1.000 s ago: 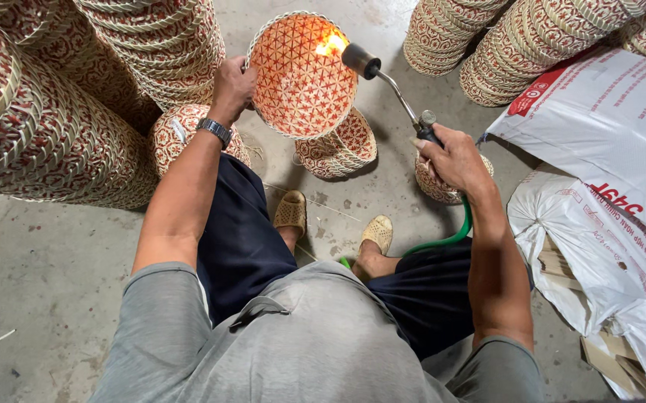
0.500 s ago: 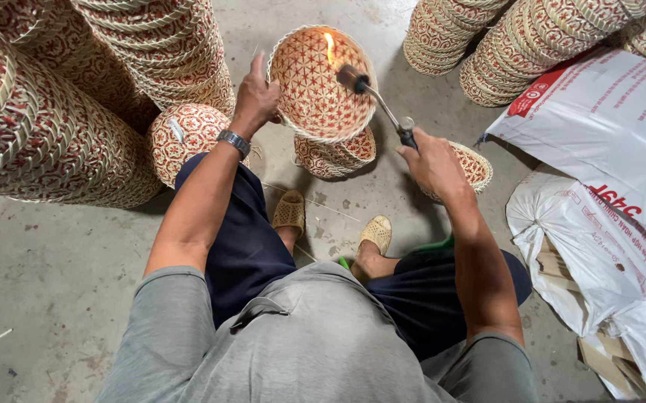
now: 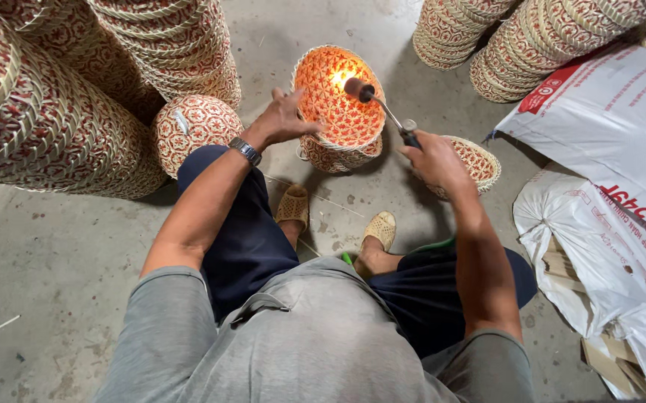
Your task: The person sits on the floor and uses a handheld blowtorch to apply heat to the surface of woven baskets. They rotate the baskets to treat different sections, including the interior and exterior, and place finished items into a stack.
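While a woven basket (image 3: 338, 104) is gripped at its rim and tilted above the concrete floor (image 3: 61, 246) by the left hand (image 3: 286, 119), a lit gas torch (image 3: 379, 108) is clenched by the right hand (image 3: 431, 157), its flame directed inside the basket

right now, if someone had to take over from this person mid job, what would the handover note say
Left hand: grips the rim of a red and cream woven basket, tilted so its inside faces the flame.
Right hand: holds a gas torch, lit, its nozzle inside the basket.
Nearby: one basket by the right hand, another by the left knee, tall stacks all around.
Done: flame is on the held basket's inside.
Left: cannot tell which other baskets are treated.
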